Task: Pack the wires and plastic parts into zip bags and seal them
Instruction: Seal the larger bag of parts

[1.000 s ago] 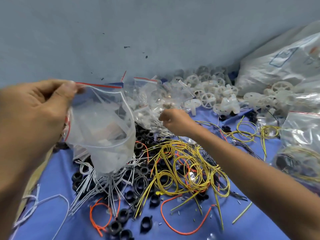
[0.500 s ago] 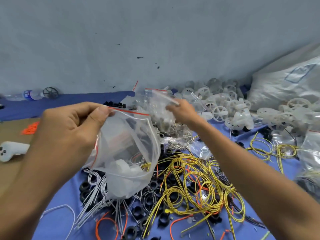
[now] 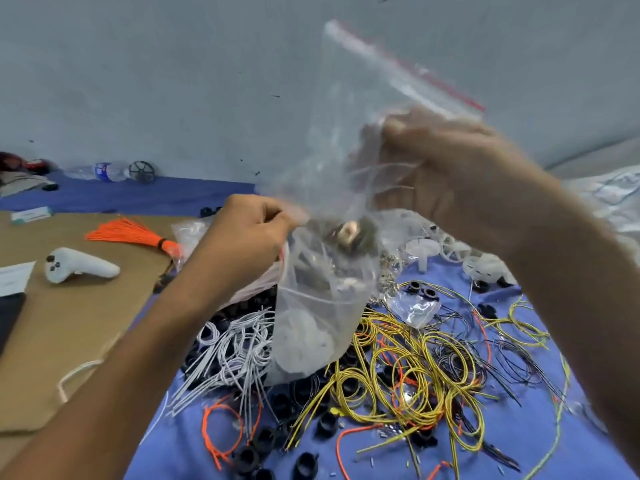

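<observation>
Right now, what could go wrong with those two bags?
1. The left hand pinches the lower bag by one edge of its mouth, so it may sag and spill into the yellow wires below.
2. The right hand holds the raised bag high, and it looks blurred, so it might slip free.

Grey-blue wall (image 3: 138, 81) w/ dark specks; blue cloth (image 3: 176, 445), brown cardboard (image 3: 86, 323) below.

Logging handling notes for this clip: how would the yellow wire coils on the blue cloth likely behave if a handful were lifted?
The yellow wire coils would probably come up floppy and springy, being thin loose loops. They overlap one another and black plastic rings, so a handful would likely snag and drag neighbours. They look light for their bulk.
</observation>
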`<action>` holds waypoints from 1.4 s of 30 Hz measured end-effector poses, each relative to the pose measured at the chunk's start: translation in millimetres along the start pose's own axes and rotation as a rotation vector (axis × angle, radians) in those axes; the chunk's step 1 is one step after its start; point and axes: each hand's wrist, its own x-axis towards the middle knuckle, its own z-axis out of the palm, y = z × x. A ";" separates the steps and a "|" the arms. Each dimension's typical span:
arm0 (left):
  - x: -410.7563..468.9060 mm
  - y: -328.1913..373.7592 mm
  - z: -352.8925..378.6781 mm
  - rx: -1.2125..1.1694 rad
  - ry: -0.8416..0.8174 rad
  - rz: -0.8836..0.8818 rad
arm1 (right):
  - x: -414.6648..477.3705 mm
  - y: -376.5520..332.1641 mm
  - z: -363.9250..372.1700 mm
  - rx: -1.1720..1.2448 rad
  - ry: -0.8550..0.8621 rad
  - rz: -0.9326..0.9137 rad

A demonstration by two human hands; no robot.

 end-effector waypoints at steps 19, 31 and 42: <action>-24.8 25.3 5.5 0.239 -0.191 0.152 | 9.9 88.2 78.0 -1.826 -0.902 0.077; -15.3 5.4 -18.7 0.020 -0.167 0.034 | 8.6 51.1 53.0 -1.617 -0.335 -0.263; -94.2 2.3 -44.4 0.558 -0.404 0.418 | 9.2 81.7 -4.9 -1.100 -0.061 0.282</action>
